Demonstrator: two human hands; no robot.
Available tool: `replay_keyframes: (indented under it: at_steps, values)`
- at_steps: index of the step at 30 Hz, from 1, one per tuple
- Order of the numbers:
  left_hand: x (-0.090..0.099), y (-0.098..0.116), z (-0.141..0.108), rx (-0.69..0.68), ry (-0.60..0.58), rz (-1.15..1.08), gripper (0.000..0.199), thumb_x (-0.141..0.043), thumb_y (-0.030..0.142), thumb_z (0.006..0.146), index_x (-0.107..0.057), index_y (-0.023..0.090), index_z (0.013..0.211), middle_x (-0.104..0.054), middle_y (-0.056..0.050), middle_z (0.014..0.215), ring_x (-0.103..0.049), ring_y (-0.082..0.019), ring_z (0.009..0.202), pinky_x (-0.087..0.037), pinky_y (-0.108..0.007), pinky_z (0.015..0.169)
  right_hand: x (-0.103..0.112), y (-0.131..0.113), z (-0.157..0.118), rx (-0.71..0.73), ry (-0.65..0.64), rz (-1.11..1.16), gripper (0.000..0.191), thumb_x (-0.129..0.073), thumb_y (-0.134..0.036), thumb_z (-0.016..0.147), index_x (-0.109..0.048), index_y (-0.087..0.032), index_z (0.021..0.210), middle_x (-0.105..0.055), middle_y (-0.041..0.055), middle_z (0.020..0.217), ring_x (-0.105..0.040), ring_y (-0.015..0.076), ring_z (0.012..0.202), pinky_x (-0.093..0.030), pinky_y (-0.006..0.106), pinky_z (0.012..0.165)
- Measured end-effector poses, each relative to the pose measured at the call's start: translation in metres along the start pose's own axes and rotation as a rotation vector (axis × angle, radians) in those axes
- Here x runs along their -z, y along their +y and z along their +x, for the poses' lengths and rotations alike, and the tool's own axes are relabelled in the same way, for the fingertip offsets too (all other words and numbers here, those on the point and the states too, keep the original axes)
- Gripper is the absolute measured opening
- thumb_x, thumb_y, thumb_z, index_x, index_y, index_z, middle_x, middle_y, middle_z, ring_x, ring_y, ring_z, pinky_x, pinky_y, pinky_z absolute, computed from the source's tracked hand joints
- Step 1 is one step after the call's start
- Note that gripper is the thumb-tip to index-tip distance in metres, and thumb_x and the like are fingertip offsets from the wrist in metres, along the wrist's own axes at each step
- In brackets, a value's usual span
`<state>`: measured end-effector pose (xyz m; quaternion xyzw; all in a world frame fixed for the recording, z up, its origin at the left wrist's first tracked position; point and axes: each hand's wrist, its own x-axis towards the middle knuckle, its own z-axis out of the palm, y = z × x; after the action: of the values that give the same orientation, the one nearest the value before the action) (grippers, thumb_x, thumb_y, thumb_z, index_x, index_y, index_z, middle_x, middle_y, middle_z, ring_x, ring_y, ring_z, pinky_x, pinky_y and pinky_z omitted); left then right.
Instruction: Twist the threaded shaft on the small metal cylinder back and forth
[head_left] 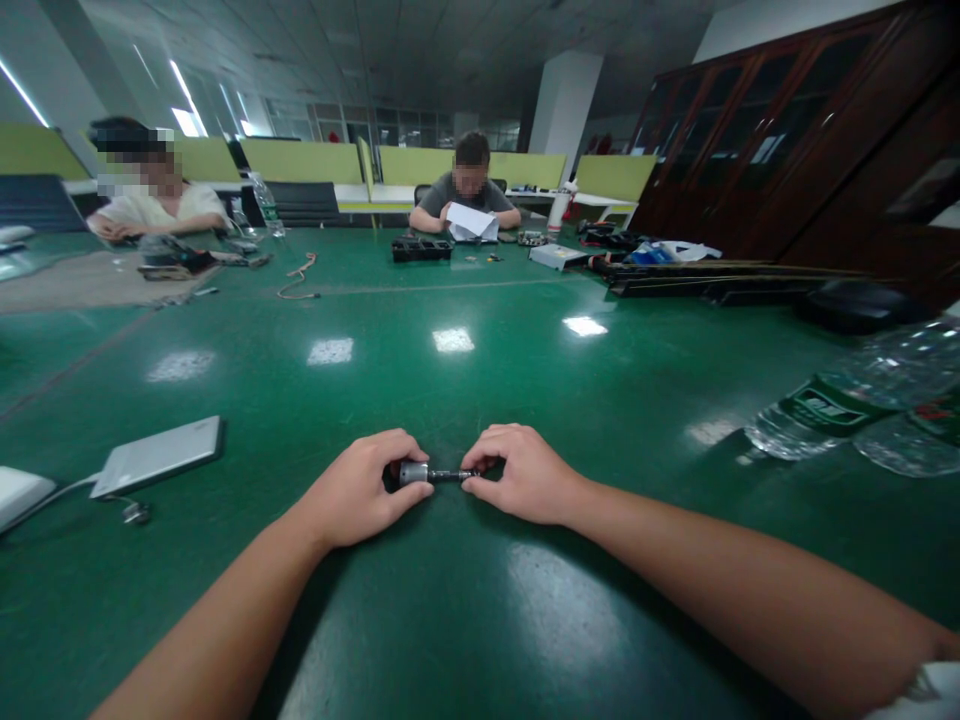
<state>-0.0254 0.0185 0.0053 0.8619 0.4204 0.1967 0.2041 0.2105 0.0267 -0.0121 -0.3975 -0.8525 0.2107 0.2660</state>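
Between my hands a small metal cylinder (414,473) with a thin dark shaft (448,475) lies roughly level, just over or on the green table. My left hand (369,487) pinches the silver cylinder between thumb and fingers at its left end. The thumb and fingertips of my right hand (525,474) are closed on the right end of the shaft, which they partly hide. Whether the shaft and cylinder are one piece cannot be made out.
A white power bank (161,455) with a cable lies left. Plastic bottles (825,410) stand right. Dark metal strips (720,278) and a black tray (421,249) are farther back on the green table (465,385). Two people sit across it, one holding paper (472,222).
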Motion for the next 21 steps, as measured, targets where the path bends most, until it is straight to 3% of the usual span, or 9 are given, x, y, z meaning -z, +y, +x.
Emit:
replay_keyframes:
  at_steps: [9, 21]
  values:
    - [0.0042, -0.006, -0.0018, 0.042, 0.02, 0.013, 0.018, -0.065, 0.033, 0.084, -0.065, 0.017, 0.093, -0.064, -0.003, 0.084, -0.059, -0.018, 0.076, -0.043, -0.029, 0.069, 0.0024, 0.0009, -0.0006, -0.136, 0.022, -0.074, 0.007, -0.072, -0.02, 0.074, -0.074, -0.02, 0.08, -0.067, 0.001, 0.072, -0.058, 0.015, 0.073, -0.044, 0.027, 0.068]
    - [0.0026, -0.0049, -0.0026, 0.055, 0.034, -0.009, 0.018, -0.067, 0.032, 0.083, -0.066, 0.017, 0.092, -0.063, -0.002, 0.081, -0.057, -0.016, 0.07, -0.042, -0.027, 0.065, -0.0014, 0.0056, 0.0008, -0.076, 0.034, -0.014, 0.011, -0.075, -0.022, 0.076, -0.076, -0.021, 0.087, -0.07, 0.0015, 0.078, -0.061, 0.0148, 0.075, -0.045, 0.027, 0.07]
